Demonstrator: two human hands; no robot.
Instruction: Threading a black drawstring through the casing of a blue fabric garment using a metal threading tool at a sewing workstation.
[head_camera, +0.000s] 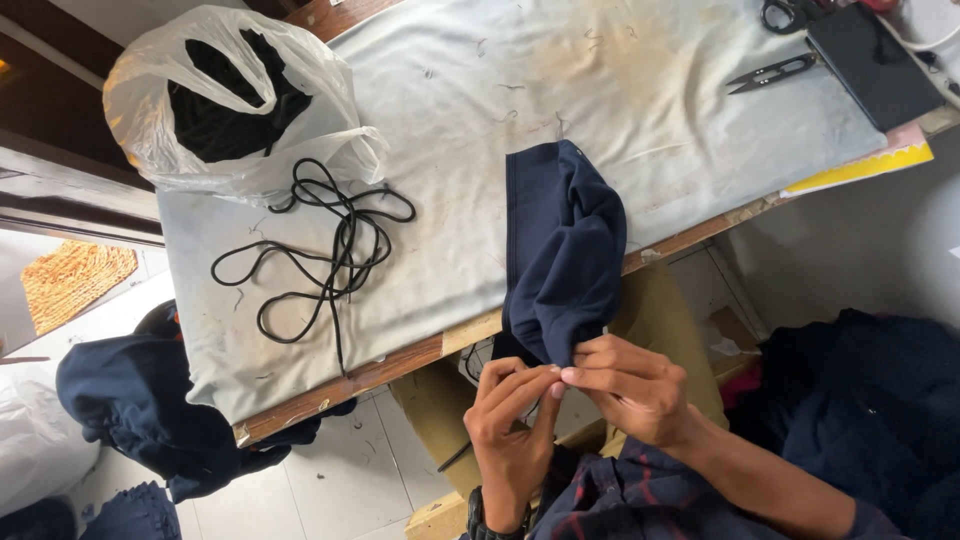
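A dark navy garment (565, 240) lies bunched on the cloth-covered table (450, 90) and hangs over its near edge. My left hand (510, 425) and my right hand (635, 390) meet below that edge. Both pinch the garment's hanging lower hem between fingertips, which touch one another. Whether a cord end is inside the pinch is hidden. A loose black cord (330, 250) lies tangled on the table to the left of the garment, apart from both hands.
A white plastic bag (230, 100) holding black cord sits at the table's far left. Thread snips (770, 72), scissors (785, 12) and a black flat case (875, 60) lie at the far right. Navy garments are piled on the left (130, 400) and right (870, 400). A cardboard box (660, 310) stands under the table.
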